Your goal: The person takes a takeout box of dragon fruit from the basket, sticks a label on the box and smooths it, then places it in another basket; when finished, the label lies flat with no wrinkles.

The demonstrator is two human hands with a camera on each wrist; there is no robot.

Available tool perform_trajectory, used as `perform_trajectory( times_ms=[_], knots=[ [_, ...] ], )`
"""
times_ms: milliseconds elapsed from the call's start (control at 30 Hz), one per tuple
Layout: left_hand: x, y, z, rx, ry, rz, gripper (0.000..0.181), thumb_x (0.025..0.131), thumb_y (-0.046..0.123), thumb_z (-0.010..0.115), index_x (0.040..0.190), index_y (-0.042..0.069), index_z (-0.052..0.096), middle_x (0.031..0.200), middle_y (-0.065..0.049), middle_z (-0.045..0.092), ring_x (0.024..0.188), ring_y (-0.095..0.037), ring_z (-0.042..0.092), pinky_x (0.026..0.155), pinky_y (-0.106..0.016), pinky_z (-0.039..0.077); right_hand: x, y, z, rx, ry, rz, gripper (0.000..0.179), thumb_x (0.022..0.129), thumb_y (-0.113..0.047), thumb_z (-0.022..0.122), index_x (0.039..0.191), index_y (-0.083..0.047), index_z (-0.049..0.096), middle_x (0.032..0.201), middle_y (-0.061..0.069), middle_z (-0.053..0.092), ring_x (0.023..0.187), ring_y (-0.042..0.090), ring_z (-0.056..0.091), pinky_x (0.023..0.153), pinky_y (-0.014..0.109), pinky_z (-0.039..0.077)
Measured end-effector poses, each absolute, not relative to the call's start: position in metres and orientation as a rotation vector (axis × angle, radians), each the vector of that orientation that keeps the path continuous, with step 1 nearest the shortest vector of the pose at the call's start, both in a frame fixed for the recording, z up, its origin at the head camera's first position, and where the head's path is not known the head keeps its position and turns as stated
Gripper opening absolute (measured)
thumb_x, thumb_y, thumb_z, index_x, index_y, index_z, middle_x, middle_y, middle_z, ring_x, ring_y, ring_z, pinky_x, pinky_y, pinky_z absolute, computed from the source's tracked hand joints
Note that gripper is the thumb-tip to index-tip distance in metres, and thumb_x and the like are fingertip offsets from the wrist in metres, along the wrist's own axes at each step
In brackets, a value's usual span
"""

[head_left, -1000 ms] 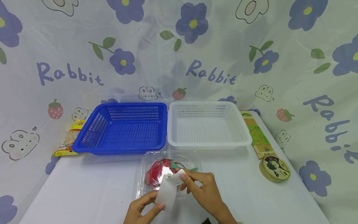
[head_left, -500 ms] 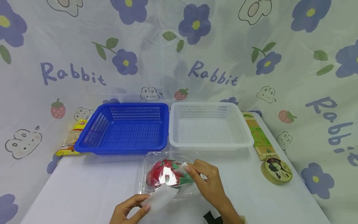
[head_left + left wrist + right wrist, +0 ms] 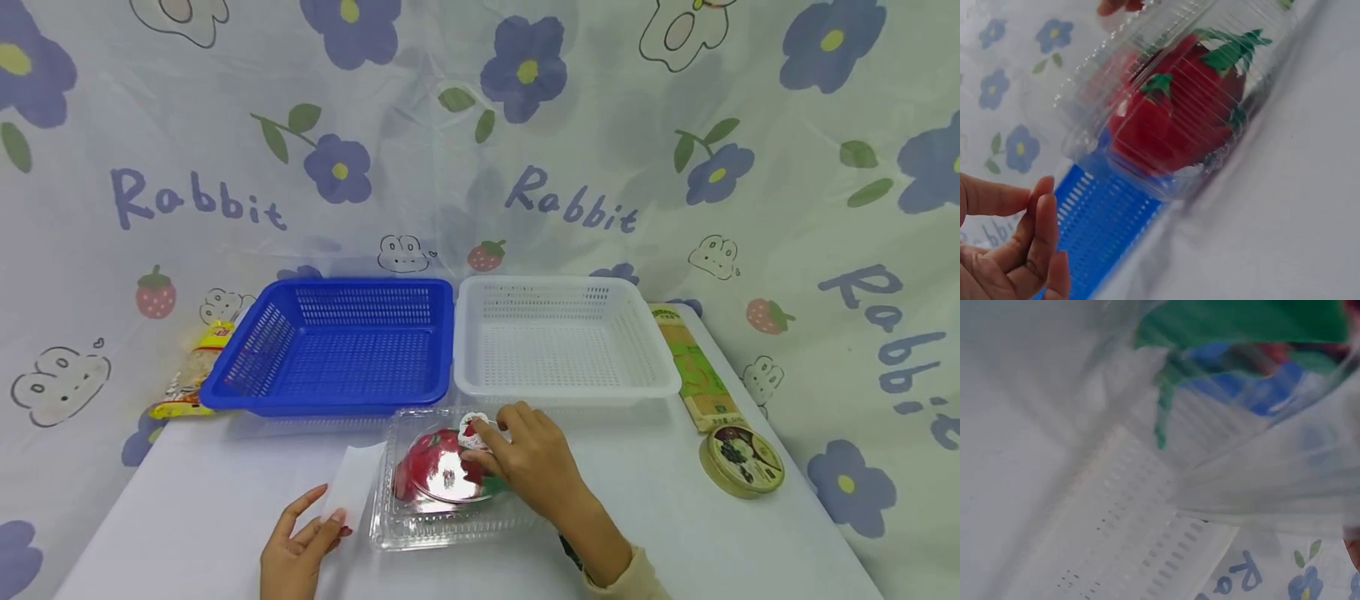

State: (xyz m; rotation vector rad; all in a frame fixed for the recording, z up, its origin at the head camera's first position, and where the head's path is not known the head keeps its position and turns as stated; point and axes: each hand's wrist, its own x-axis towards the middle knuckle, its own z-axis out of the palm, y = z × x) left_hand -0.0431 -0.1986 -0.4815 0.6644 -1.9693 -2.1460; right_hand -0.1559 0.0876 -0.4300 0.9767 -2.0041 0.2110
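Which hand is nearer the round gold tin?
Right. The right hand is over the clear container, left of the tin; the left hand is farther left, past the container.

Red-and-white sticker [image 3: 468, 430]; white paper strip [image 3: 354, 479]; red-and-green fruit [image 3: 424, 467]; blue basket [image 3: 360, 367]; white basket [image 3: 555, 354]; purple-flowered backdrop [image 3: 420, 183].

Sticker [image 3: 472, 430] over clr box [image 3: 427, 527] w/ red fruit [image 3: 429, 461]

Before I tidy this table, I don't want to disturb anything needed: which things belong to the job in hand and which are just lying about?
Likely in the job:
printed label, at the right fingers
white paper strip, in the left fingers
clear container
red item inside it

Apparently lying about:
blue basket
white basket
yellow packet
green-and-brown packet
gold tin
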Motion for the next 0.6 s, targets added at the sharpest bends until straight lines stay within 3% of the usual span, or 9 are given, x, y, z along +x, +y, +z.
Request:
perform_trajectory(
  times_ms=[167,600],
  knots=[
    [-0.047,-0.203,-0.487,0.757,-2.028,-2.142,0.033,0.094,0.012,0.068,0.115,0.035,0.056,0.074,0.011,0.073,0.07,-0.002,0.069,0.067,-0.017,0.055,-0.162,0.09,-0.439,1.014,-2.038,0.116,0.052,0.102,-0.054,0.039,0.097,-0.019,0.077,0.079,0.002,0.056,0.067,0.014,0.05,0.055,0.022,0.043],
    [-0.055,-0.201,-0.494,0.847,-2.078,-2.082,0.044,0.094,0.015,0.069,0.132,0.013,0.048,0.07,0.01,0.072,0.069,-0.001,0.068,0.066,-0.016,0.054,-0.163,0.093,-0.454,1.05,-2.112,0.096,0.053,0.103,-0.054,0.037,0.103,-0.023,0.08,0.084,0.002,0.056,0.073,0.015,0.05,0.059,0.022,0.044]
  ],
)
